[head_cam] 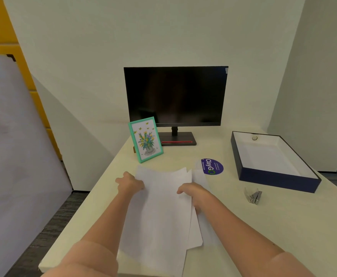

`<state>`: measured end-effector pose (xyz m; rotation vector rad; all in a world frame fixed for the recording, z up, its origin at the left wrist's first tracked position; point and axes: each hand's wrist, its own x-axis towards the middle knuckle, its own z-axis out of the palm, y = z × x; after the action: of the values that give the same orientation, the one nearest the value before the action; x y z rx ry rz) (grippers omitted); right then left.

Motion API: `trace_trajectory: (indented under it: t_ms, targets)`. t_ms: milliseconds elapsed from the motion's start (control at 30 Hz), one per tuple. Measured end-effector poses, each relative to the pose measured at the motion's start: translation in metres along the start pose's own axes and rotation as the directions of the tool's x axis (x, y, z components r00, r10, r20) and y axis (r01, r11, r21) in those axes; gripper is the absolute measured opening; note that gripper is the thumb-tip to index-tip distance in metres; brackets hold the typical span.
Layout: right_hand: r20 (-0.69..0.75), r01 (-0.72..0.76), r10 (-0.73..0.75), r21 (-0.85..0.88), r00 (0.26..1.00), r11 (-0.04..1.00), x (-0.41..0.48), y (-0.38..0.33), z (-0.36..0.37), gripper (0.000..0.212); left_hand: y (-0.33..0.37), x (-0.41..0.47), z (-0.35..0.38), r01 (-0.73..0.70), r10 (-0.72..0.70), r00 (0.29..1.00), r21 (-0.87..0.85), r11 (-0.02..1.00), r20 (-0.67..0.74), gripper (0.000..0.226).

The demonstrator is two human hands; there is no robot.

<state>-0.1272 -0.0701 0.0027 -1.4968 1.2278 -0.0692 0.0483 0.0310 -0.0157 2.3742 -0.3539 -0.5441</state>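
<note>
1. Left hand point(130, 182) is closed on the left edge of the papers point(159, 212), with the fingers curled around that edge.
2. Right hand point(192, 193) is laid on the right side of the same papers, and the edge of the top sheet is held by its bent fingers.
3. The papers are spread a little unevenly and are lying on the table point(263, 226), in the middle, reaching its front edge.
4. A picture frame point(145, 139) is placed just behind the papers, beside a dark monitor point(175, 94).
5. A round sticker point(212, 166) is seen at the far right corner of the papers.
6. An open box point(279, 180) is set at the right, and a small metal tool point(253, 195) is lying near it, apart from the papers.
</note>
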Motion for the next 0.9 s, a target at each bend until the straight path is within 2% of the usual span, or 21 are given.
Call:
trace_trajectory:
  t_ms: [67,100,200,300,367,533,667,767,900]
  targets:
    - [0.003,-0.028,0.028,-0.011,1.000,1.000,0.000,0.000,-0.007,0.046,0.004,0.004,-0.005,0.028,-0.025,0.999,-0.064,0.998,0.035,0.062]
    - [0.003,-0.035,0.035,-0.005,0.999,0.999,0.000,0.000,-0.011,0.038,0.007,0.005,-0.008,0.028,-0.019,0.996,-0.105,0.994,0.086,0.058]
    - [-0.128,0.008,-0.020,-0.088,0.992,0.996,0.002,-0.001,-0.024,0.020,0.013,0.004,-0.017,0.093,-0.030,0.977,-0.294,0.951,0.212,0.029]
    - [-0.325,-0.061,-0.087,-0.421,0.942,0.905,0.007,0.005,-0.033,0.032,0.012,0.008,-0.012,0.154,-0.046,0.956,-0.363,0.919,0.288,0.040]
    - [-0.382,-0.133,-0.081,-0.502,0.921,0.854,0.011,0.012,-0.039,0.039,0.012,0.009,-0.003,0.176,-0.043,0.942,-0.381,0.908,0.332,0.040]
    - [-0.375,-0.150,-0.039,-0.462,0.926,0.874,0.024,0.019,-0.053,0.062,0.018,-0.008,0.013,0.173,-0.064,0.944,-0.320,0.931,0.323,0.035]
    - [-0.403,-0.195,0.006,-0.428,0.915,0.883,0.031,0.021,-0.066,0.056,0.018,-0.005,0.017,0.189,-0.095,0.943,-0.282,0.940,0.318,0.022]
    - [-0.418,-0.189,-0.039,-0.491,0.908,0.851,0.037,0.023,-0.073,0.047,0.013,0.011,0.015,0.197,-0.112,0.944,-0.255,0.947,0.311,0.011]
    - [-0.389,-0.157,-0.043,-0.469,0.920,0.869,0.041,0.021,-0.072,0.042,0.005,0.019,0.016,0.213,-0.124,0.941,-0.267,0.940,0.315,0.018]
